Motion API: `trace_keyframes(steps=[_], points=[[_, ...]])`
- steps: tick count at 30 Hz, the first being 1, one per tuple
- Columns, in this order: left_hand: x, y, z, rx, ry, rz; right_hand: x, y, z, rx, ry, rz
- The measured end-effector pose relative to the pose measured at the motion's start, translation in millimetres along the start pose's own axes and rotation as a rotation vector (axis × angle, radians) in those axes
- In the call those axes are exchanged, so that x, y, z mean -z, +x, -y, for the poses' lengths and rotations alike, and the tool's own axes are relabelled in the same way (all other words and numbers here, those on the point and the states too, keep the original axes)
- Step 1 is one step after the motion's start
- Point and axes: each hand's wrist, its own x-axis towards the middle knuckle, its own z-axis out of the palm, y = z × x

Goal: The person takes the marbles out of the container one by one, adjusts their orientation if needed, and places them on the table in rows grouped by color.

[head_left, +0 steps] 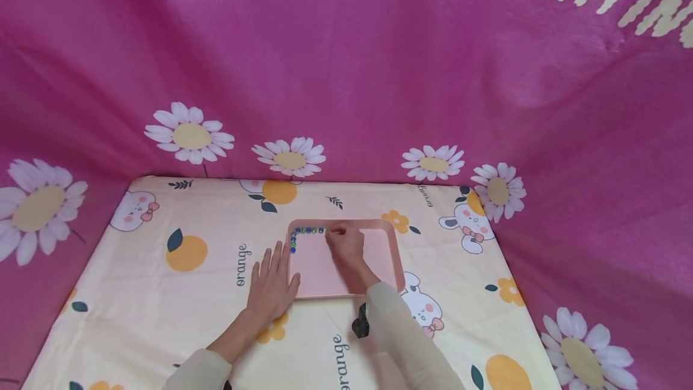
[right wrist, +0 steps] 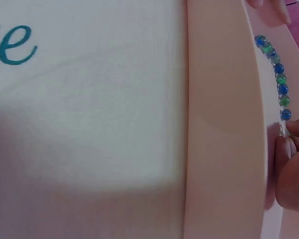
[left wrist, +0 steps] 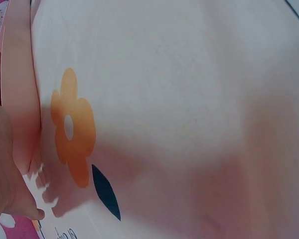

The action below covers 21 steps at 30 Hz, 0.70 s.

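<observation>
A shallow pink tray [head_left: 323, 274] lies on the patterned cloth. Inside it, blue and green glass marbles [right wrist: 281, 79] form a line along the far wall that bends down the left side. My right hand [head_left: 348, 245] reaches into the tray and pinches a greenish clear marble [right wrist: 283, 132] beside the last blue one; fingertips partly hide it. My left hand [head_left: 272, 284] rests at the tray's left edge with its fingers straight and spread, holding nothing. Only part of the left hand [left wrist: 5, 174] shows in the left wrist view, by the tray wall.
The cloth [head_left: 206, 300] carries printed oranges, flowers and rabbits. A small black object [head_left: 360, 324] sits by the right sleeve, near the tray's front edge. Pink fabric [head_left: 346, 77] with daisies hangs behind and at both sides.
</observation>
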Motion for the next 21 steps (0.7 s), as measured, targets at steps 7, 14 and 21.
trace_keyframes(steps=[7, 14, 21], points=[[0.4, 1.8, 1.0, -0.013, 0.002, -0.005, 10.3, -2, -1, -0.049, 0.088, 0.039], [-0.1, 2.2, 1.2, -0.030, 0.016, -0.028, 20.8, -5, -5, -0.095, 0.123, 0.113], [0.5, 1.3, 1.0, -0.015, 0.023, -0.026, 28.4, -13, -3, -0.023, 0.141, 0.198]])
